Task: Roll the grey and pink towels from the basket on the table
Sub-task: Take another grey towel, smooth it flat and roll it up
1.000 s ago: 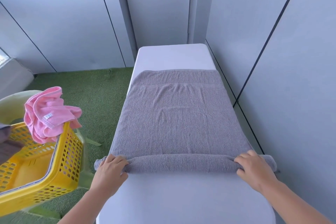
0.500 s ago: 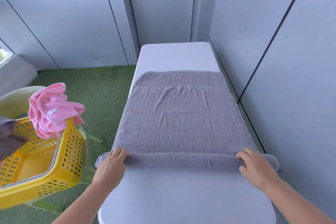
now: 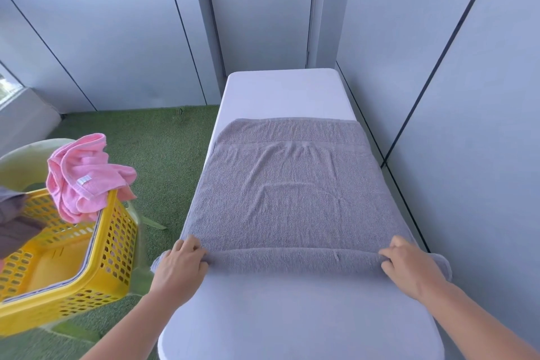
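The grey towel lies spread flat along the white table, its far edge short of the table's far end. Its near edge is turned into a low roll that runs across the table from left to right, with bare tabletop on the near side of it. The left hand grips the roll close to its left end, fingers curled over the top of the cloth. The right hand grips it close to the right end in the same way, knuckles bent, fingertips tucked into the fold. A short stub of roll sticks out past each hand, over the table's edges.

The pink towel hangs bunched over the far rim of the yellow basket, which stands to the left of the table, apart from it. A dark cloth lies in the basket's left side. Green turf covers the floor, and a closed door stands beyond the table's far end
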Available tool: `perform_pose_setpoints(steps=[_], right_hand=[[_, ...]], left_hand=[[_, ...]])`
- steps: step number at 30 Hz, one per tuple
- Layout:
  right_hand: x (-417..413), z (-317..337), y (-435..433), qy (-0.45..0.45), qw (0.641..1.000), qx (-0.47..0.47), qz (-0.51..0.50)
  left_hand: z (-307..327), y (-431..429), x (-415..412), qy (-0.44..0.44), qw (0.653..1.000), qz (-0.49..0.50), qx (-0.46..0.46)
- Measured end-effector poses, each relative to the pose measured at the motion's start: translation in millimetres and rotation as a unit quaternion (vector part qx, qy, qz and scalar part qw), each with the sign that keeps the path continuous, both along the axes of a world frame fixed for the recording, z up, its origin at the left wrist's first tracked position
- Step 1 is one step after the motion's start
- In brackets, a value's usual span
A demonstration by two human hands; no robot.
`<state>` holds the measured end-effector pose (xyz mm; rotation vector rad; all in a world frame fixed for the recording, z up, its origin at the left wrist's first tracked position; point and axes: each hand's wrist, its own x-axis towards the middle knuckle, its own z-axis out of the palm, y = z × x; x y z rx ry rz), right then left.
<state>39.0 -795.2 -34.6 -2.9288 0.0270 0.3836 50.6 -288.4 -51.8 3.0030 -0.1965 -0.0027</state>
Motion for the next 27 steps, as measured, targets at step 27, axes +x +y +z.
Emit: perform_pose_setpoints(steps=[27], right_hand=[[10.0,-6.3,0.4,-0.054,0.998,0.01,-0.031]], left_hand=[[2.4,-4.6,6.1,0.018,0.998,0.024,-0.052]])
